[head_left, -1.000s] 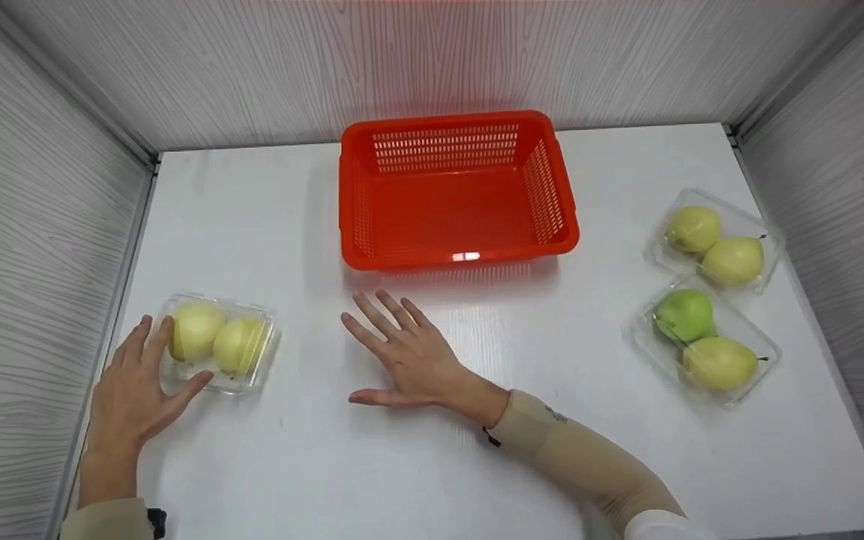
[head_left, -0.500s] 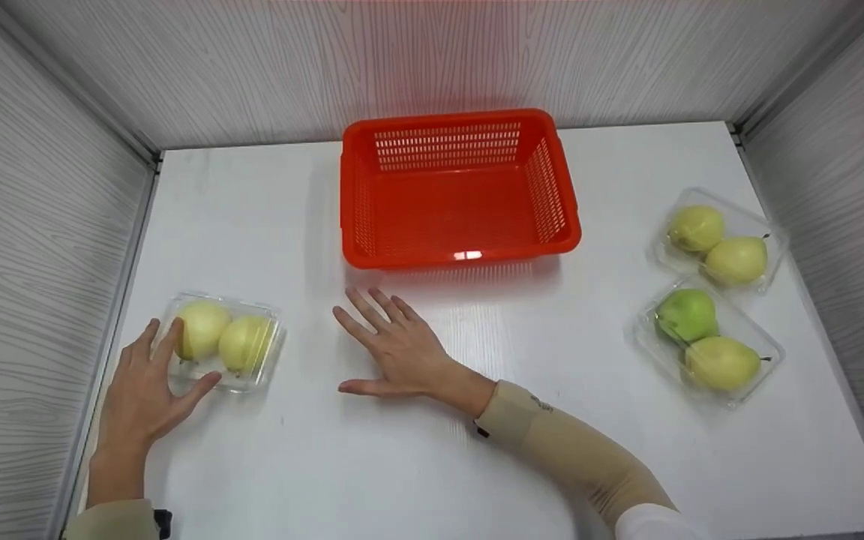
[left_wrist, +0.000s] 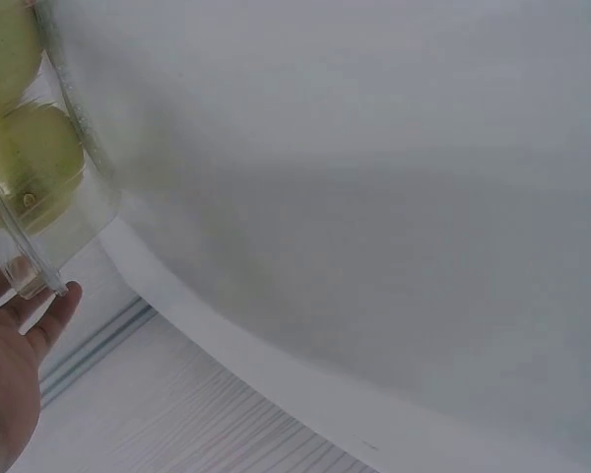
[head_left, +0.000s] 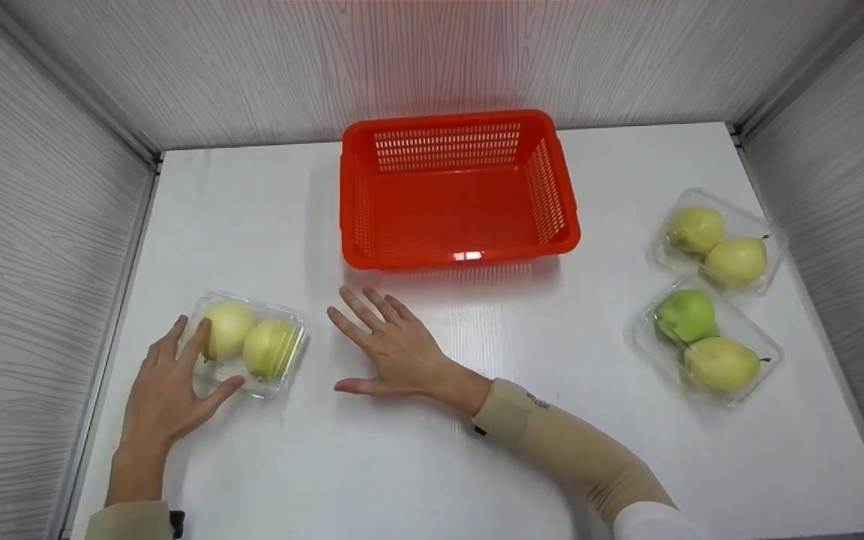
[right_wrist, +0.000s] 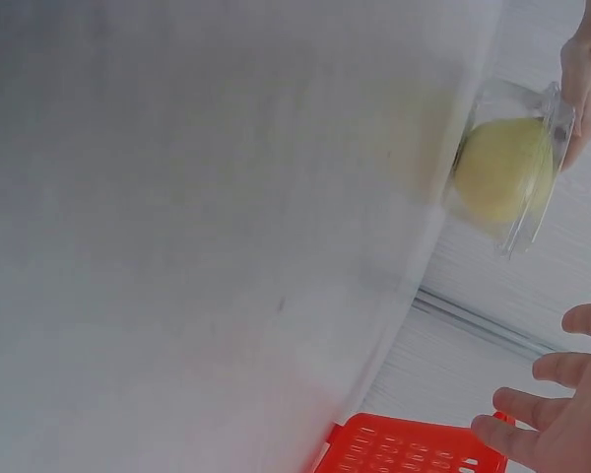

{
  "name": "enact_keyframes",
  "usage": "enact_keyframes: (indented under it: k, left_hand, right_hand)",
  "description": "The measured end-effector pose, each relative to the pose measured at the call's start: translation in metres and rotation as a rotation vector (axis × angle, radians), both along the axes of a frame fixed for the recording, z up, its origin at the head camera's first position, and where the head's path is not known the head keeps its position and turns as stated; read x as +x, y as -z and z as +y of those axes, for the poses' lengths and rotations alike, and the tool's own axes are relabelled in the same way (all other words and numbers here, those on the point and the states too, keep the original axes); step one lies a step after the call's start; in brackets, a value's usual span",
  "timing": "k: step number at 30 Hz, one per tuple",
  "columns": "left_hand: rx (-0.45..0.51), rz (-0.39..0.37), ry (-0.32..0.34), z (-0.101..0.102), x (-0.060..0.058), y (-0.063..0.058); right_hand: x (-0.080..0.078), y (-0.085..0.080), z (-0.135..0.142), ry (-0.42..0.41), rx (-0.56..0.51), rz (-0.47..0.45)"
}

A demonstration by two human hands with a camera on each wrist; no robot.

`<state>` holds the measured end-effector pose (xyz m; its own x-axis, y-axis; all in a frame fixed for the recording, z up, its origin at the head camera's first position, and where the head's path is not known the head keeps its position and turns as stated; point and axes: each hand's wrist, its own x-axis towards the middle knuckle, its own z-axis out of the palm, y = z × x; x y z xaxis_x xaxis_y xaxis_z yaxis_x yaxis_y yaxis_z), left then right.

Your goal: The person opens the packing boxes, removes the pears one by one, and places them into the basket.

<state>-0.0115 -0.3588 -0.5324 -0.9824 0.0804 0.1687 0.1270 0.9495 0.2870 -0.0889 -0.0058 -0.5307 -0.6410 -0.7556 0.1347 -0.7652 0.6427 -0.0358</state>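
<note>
Clear plastic forms the container (head_left: 293, 360) on the left part of the counter (head_left: 372, 480), with two pale yellow pears (head_left: 271, 350) inside. Its transparent edges are faint, and the left-wrist view crops it at the frame edge. The left hand (head_left: 166, 397) is at its left end, fingers wide; fingertips touch the plastic. Thumb contact at the near edge cannot be confirmed (the thumb lies outside the left-wrist view). The right hand (head_left: 398, 352) is well apart from the container's right end, fingers spread wide and holding nothing; the right-wrist view cuts off its palm.

Beyond both hands sits a red basket (head_left: 469, 260) with slotted walls, only a corner of which enters the right-wrist view. At the right side of the counter are two more containers: the far box (head_left: 676, 261) with yellow pears, the near box (head_left: 661, 356) with one green pear (head_left: 685, 315) and one yellow.
</note>
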Motion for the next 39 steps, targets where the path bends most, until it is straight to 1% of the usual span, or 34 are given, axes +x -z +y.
enact_keyframes:
  k: [5, 9, 14, 17, 21, 23, 30, 35, 39]
  left_hand:
    - [-0.004, 0.008, 0.023, 0.007, -0.001, 0.0]
    - [-0.012, 0.02, 0.038, 0.011, -0.002, 0.0]
    - [-0.022, 0.013, 0.049, 0.019, -0.003, 0.001]
    - [-0.03, 0.001, 0.056, 0.024, -0.005, 0.002]
    - [-0.042, -0.004, 0.064, 0.031, -0.006, 0.002]
    - [-0.046, -0.002, 0.069, 0.033, -0.007, 0.002]
    - [-0.056, 0.009, 0.105, 0.042, -0.01, 0.002]
    - [-0.066, 0.011, 0.124, 0.049, -0.013, 0.002]
    - [-0.077, -0.005, 0.121, 0.052, -0.014, 0.003]
  right_hand:
    - [-0.001, -0.002, 0.001, -0.015, 0.0, 0.005]
    - [-0.004, -0.003, 0.001, -0.043, -0.011, -0.001]
    - [-0.013, -0.003, 0.0, -0.134, -0.008, -0.012]
    - [-0.022, -0.003, 0.003, -0.186, 0.006, 0.007]
    - [-0.031, -0.004, 0.007, -0.228, 0.03, 0.045]
    - [-0.034, -0.004, 0.008, -0.259, 0.043, 0.047]
    - [-0.036, -0.002, 0.009, -0.369, 0.064, -0.002]
    - [-0.035, 0.0, 0.01, -0.392, 0.082, -0.002]
    - [-0.036, 0.0, 0.012, -0.391, 0.069, -0.007]
